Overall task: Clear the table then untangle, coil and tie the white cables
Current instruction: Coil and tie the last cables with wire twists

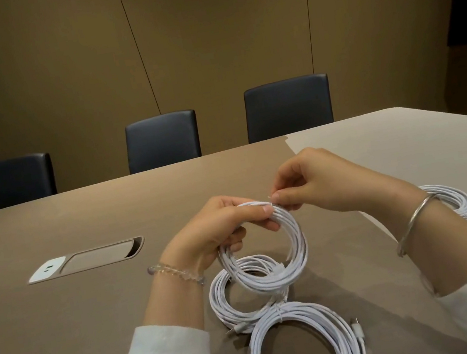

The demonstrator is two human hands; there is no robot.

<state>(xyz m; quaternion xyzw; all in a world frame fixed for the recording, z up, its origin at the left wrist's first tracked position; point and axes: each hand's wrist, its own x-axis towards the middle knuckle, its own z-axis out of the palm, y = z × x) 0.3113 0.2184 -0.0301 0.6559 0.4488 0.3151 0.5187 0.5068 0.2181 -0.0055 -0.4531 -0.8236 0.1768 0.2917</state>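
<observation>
The held coil (265, 252) of white cable hangs above the table (93, 308); the left hand (220, 234) grips its top, thumb pressed over the strands; the right hand (314, 185) pinches a thin tie (271, 198), barely discernible; four more coils lie below: one (241, 302) partly hidden, one (306, 340) cut off, two (455, 201) at right partly hidden or cropped; three chairs (163, 140) behind.

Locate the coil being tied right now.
Head view, centre: the held coil is gripped by the left hand, raised above a second coil on the table.
</observation>
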